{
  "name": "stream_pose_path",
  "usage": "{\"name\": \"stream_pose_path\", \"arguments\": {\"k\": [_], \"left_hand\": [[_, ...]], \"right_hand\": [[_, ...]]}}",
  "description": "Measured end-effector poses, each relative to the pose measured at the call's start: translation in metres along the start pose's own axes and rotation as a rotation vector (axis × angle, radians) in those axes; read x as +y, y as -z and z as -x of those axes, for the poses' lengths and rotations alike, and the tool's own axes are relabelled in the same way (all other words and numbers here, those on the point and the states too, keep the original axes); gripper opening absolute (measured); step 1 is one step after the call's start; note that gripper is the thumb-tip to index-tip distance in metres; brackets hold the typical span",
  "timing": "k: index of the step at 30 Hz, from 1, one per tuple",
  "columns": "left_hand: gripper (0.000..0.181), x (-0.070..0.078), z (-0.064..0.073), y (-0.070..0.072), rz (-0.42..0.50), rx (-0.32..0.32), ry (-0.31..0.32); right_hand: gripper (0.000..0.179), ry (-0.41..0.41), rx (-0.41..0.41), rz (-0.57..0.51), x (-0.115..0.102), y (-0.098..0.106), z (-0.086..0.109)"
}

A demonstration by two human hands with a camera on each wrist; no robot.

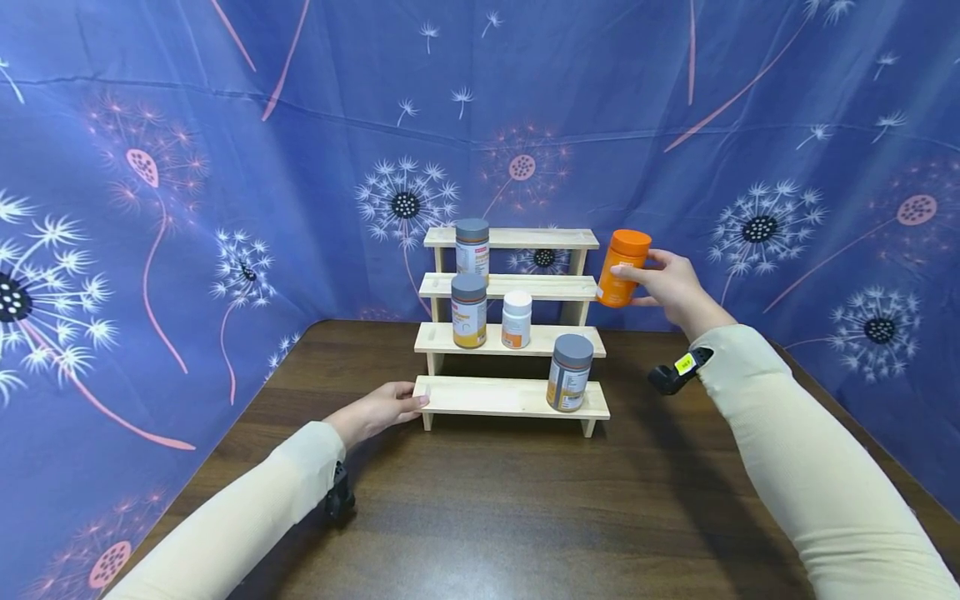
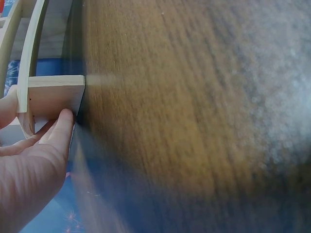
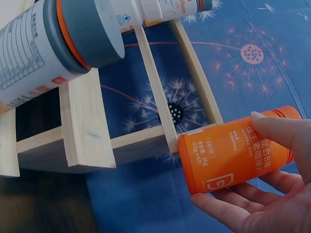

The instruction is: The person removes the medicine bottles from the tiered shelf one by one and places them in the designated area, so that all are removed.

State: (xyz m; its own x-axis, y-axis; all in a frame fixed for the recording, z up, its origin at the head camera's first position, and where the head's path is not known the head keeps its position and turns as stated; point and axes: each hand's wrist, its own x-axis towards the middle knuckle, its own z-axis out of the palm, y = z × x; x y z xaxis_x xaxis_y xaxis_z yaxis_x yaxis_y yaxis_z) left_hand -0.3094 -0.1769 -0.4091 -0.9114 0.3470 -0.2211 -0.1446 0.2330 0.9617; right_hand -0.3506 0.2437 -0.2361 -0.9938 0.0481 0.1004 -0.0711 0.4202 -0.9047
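Observation:
My right hand (image 1: pixel 673 288) holds an orange pill bottle (image 1: pixel 619 271) in the air, thumb on one side and fingers on the other. The bottle is level with the upper tiers of a wooden step shelf (image 1: pixel 480 395), just off its right end. Up close in the right wrist view, the orange bottle (image 3: pixel 228 153) tilts, its base by the end of a tier board. My left hand (image 1: pixel 378 411) grips the left end of the lowest tier. In the left wrist view, the fingertips press against the shelf's wooden leg (image 2: pixel 56 94), with the thumb on the board's other side.
A grey-lidded bottle (image 1: pixel 570 375) stands at the right of the lowest tier. One tier up are another grey-lidded bottle (image 1: pixel 468 317) and a small white bottle (image 1: pixel 516 321). A third grey-lidded bottle (image 1: pixel 472 250) stands higher. Behind the brown table (image 1: pixel 480 500) hangs a blue dandelion cloth (image 1: pixel 637 108).

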Motion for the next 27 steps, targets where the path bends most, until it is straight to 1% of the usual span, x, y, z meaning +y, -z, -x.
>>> {"name": "stream_pose_path", "arguments": {"k": [6, 12, 17, 21, 27], "left_hand": [[0.054, -0.002, -0.002, 0.001, 0.007, -0.006, -0.015], [0.053, -0.001, 0.001, 0.000, 0.005, -0.024, -0.016], [0.054, 0.000, 0.003, -0.001, 0.004, -0.031, -0.017], [0.054, 0.000, 0.002, -0.001, -0.001, -0.027, -0.015], [0.053, -0.001, 0.001, 0.000, -0.003, -0.003, -0.004]], "right_hand": [[0.090, -0.012, 0.027, 0.004, 0.002, 0.005, 0.001], [0.092, -0.031, 0.042, 0.023, 0.008, 0.007, 0.001], [0.093, -0.050, 0.052, 0.013, 0.016, 0.011, 0.001], [0.096, -0.060, 0.059, 0.021, 0.022, 0.014, 0.001], [0.095, -0.071, 0.050, 0.025, 0.030, 0.019, 0.002]]}}
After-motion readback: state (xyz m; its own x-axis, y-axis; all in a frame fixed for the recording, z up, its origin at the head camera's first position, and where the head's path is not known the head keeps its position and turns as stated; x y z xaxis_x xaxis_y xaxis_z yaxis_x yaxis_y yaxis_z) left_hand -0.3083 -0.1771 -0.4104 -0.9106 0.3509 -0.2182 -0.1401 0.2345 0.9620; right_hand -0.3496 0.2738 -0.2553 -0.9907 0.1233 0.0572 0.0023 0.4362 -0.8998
